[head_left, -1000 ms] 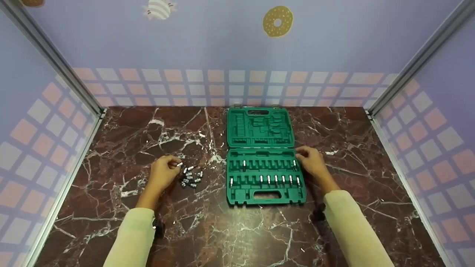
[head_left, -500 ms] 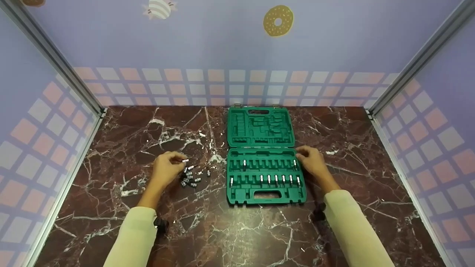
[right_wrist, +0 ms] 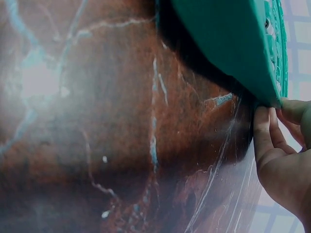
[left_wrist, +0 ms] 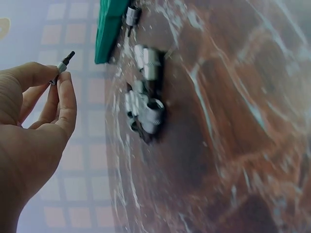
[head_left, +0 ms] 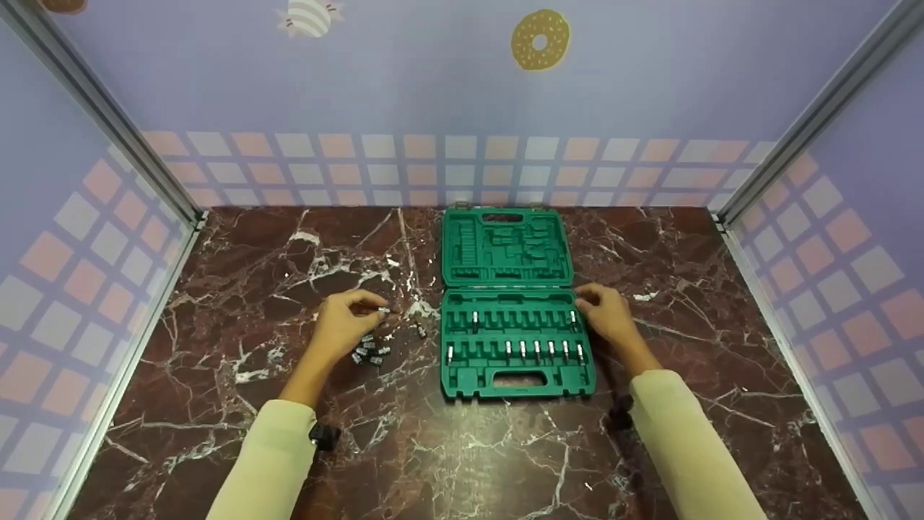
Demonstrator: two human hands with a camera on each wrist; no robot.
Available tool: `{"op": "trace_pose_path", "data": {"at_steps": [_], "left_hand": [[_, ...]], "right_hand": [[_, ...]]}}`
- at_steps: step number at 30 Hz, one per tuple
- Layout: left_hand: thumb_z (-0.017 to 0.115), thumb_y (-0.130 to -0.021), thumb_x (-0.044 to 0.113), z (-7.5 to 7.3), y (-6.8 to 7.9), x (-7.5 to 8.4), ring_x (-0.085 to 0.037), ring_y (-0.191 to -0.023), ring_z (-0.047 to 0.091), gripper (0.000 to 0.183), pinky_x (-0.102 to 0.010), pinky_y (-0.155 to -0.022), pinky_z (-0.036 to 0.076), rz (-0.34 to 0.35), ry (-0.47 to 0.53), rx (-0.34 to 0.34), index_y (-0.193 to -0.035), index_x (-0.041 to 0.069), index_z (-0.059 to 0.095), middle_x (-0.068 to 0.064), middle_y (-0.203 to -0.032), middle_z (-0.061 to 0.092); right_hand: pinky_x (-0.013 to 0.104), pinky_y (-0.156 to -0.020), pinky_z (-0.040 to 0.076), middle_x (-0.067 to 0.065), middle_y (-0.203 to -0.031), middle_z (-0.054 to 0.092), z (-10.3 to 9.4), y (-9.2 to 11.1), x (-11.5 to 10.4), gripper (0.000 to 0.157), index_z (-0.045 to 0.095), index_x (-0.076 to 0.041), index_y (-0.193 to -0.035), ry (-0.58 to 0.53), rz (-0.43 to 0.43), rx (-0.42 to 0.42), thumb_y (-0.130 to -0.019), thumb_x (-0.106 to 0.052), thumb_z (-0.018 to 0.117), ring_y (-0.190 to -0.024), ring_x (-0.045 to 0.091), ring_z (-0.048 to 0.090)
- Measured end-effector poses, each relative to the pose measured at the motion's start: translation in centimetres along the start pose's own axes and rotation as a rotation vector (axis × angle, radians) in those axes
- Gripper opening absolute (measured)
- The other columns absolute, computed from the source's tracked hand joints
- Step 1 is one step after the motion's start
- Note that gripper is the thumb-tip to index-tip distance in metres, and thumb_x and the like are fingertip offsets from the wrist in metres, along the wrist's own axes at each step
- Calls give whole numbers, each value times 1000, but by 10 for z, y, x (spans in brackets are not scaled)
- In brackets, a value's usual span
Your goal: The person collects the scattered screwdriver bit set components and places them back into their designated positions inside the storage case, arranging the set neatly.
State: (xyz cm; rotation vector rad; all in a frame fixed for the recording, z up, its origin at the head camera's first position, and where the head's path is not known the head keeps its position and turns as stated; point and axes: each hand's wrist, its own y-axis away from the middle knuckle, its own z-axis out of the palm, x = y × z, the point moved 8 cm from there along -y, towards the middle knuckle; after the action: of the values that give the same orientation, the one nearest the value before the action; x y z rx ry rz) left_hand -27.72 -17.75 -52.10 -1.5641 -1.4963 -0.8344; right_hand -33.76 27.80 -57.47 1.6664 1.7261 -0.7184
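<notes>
My left hand [head_left: 346, 321] pinches a small bit socket [left_wrist: 62, 66] between thumb and fingertips. It has a silver body and a dark tip that points up and away in the left wrist view. Below that hand a small pile of bit sockets [head_left: 369, 352] lies on the table. A lone bit socket [head_left: 421, 330] lies between the pile and the open green tool case [head_left: 473, 377]. At the case's right side, near the hinge, my right hand [head_left: 605, 312] grips the edge with thumb and fingers, seen close in the right wrist view.
Several bit sockets [head_left: 537, 351] sit in slots of the case's lower half, among vacant slots. The case lid [head_left: 462, 276] leans open toward the back wall [head_left: 404, 87]. Brown marbled tabletop [head_left: 404, 462] runs between side walls.
My left hand has moved right, away from the pile, carrying the bit socket. One loose socket has shifted right toward the case. My right hand stays at the case edge.
</notes>
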Motion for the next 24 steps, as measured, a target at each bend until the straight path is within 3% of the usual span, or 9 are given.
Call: {"op": "trace_pose_path", "data": {"at_steps": [13, 18, 24], "left_hand": [[74, -85, -8, 35, 0, 33, -21, -87, 72, 16, -19, -78, 57, 69, 122, -133, -101, -3, 75, -24, -102, 75], [75, -85, -7, 47, 0, 42, -19, -85, 72, 14, -20, -77, 57, 96, 127, -157, -99, -4, 76, -26, -101, 75], [77, -86, -2, 66, 2, 56, -21, -84, 72, 15, -23, -75, 58, 130, 73, -214, -101, -1, 77, -18, -100, 77]], "right_hand": [[55, -96, 52, 26, -121, 70, 0, 1, -2, 26, 69, 1, -125, -7, 2, 3, -102, -7, 63, -112, 40, 65], [55, -97, 52, 26, -121, 70, 0, 1, -1, 25, 69, 2, -124, -5, 7, 13, -101, -7, 63, -112, 40, 65], [53, -95, 52, 25, -118, 70, 0, 0, 0, 24, 70, 2, -122, -14, 6, 25, -101, -7, 64, -109, 39, 65]]}}
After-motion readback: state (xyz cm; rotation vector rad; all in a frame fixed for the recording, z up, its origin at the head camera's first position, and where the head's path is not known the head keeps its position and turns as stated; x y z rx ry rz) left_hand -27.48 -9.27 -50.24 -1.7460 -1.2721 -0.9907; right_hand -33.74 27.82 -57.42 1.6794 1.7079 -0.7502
